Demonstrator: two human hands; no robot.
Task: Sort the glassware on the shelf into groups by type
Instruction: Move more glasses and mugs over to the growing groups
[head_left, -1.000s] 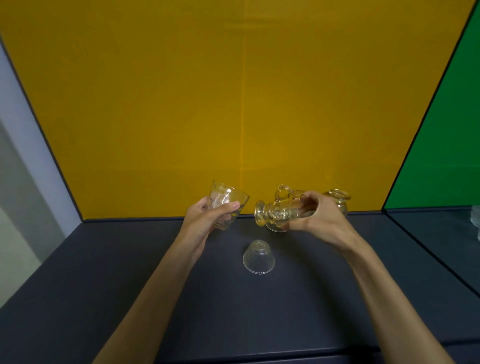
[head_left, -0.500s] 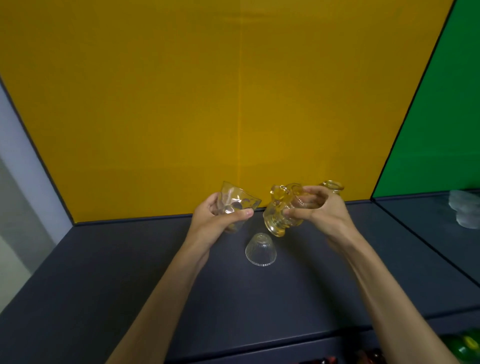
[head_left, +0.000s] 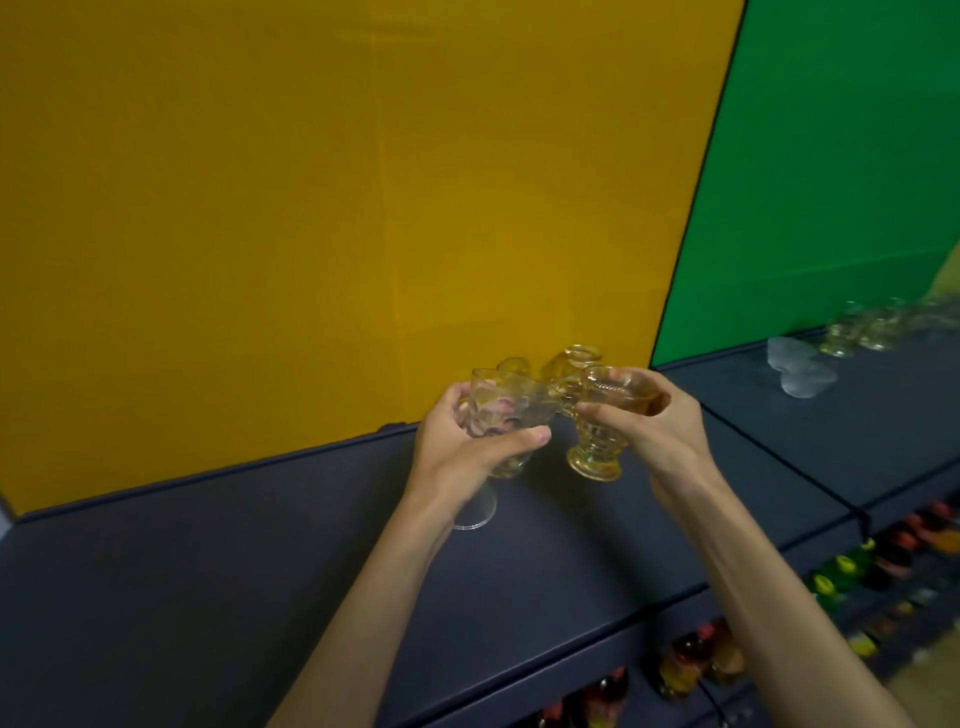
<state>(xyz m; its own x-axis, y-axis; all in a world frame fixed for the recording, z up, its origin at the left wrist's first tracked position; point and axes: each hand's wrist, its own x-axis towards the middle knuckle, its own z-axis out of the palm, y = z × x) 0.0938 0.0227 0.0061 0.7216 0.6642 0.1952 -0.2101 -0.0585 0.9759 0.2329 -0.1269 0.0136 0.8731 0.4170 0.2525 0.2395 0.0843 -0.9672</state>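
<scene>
Your right hand (head_left: 660, 426) pinches a footed cup (head_left: 597, 436) at its rim, thumb at the near side and fingers curled over the far side, so it hangs upright just right of centre frame, clear of the shelf (head_left: 260, 561). Your left hand (head_left: 462, 447) wraps a tumbler (head_left: 498, 410), thumb across its front; the two glasses sit close together, perhaps touching. Part them a little before you move, since glass on glass chips easily. A rim pinch is a weak hold, so carry the cup level and slowly. An upturned clear cup (head_left: 475, 512) stands on the shelf below your left wrist; mind it when you lower that arm. More handled glasses (head_left: 576, 364) stand behind your hands by the yellow wall. At the upper right, further glassware (head_left: 852, 332) and a frosted piece (head_left: 800, 369) stand below the green panel. Likely the cup belongs with its look-alikes; set it down foot first.
</scene>
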